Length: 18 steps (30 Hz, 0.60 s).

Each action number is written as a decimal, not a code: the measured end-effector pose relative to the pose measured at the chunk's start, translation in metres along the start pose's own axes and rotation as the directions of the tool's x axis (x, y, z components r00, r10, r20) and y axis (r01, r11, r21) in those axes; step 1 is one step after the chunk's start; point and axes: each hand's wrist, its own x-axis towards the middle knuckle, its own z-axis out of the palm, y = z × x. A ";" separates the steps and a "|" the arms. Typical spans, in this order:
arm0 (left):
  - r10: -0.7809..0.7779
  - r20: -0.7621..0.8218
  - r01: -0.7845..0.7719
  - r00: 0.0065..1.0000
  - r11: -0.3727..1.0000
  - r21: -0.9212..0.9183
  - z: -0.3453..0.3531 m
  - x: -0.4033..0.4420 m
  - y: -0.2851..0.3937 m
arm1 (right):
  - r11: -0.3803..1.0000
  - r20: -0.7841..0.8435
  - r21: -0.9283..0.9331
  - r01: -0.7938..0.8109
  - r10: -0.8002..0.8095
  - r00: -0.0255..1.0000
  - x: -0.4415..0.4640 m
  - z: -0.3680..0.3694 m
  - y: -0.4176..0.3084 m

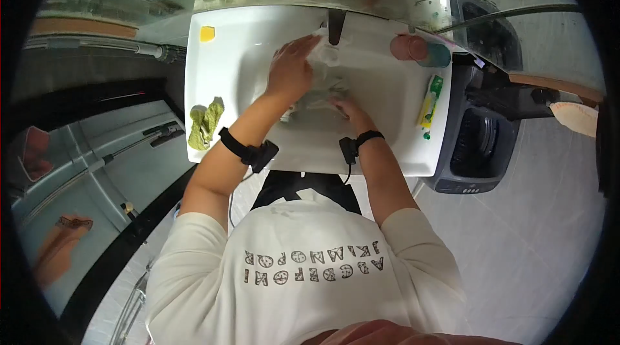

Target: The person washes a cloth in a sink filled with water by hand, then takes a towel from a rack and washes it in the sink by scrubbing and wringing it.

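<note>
At the white sink [250, 22], both my hands are over the basin. My left hand [292, 68] is raised beside the dark faucet [336, 26], its fingers bent together at something whitish and wet [327, 55]; cloth or running water, I cannot tell. Lower in the basin lies a pale, wet, cloth-like piece [316, 97], with greyish and greenish patches. My right hand [347, 108] is at its right side, fingers closed on its edge. The fingertips of both hands are partly hidden or blurred.
On the sink's left rim lie a yellow block [206, 34] and a crumpled green cloth [205, 125]. The right rim holds a pink cup [407, 48], a teal cup [436, 55] and a green-yellow packet [430, 107]. A dark washing machine [479, 145] stands to the right.
</note>
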 end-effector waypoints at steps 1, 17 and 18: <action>0.010 0.005 -0.010 1.000 1.000 0.005 0.012 -0.008 -0.010 | 0.964 0.193 0.122 -0.237 0.211 0.958 -0.008 -0.011 -0.008; -0.468 0.853 0.450 0.231 -0.726 -0.520 0.148 -0.065 -0.058 | 0.821 0.035 -0.154 0.550 -0.552 0.833 -0.093 0.061 -0.087; -0.487 0.847 0.451 0.213 -0.720 -0.528 0.152 -0.066 -0.059 | 0.826 0.029 -0.148 0.544 -0.546 0.837 -0.090 0.061 -0.093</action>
